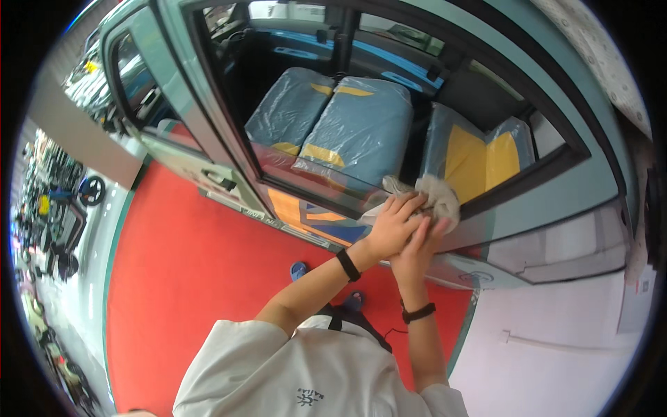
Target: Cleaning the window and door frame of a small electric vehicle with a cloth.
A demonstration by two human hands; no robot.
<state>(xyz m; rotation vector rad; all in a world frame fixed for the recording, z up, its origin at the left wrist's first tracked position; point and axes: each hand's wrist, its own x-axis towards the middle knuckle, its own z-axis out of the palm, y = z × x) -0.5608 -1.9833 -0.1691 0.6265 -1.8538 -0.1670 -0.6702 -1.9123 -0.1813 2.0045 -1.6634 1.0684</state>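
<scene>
A crumpled, greyish-beige cloth (439,197) is bunched against the lower edge of the rear side window (361,182) of a pale green vehicle. My left hand (397,226) is closed on the cloth, its fingers bent over the folds. Close beside it, my right hand (415,256) has its fingers against the lower side of the same cloth and partly overlaps the left. The cloth hides some fingertips. Through the glass I see blue-grey and yellow seats (361,125) wrapped in clear plastic.
Below the window is the door panel with an orange and blue graphic (313,217). I stand on a red floor covering (208,271). At right is a white surface (549,333) with a thin handle-like bar. Scooters (66,215) are parked at far left beyond a pillar.
</scene>
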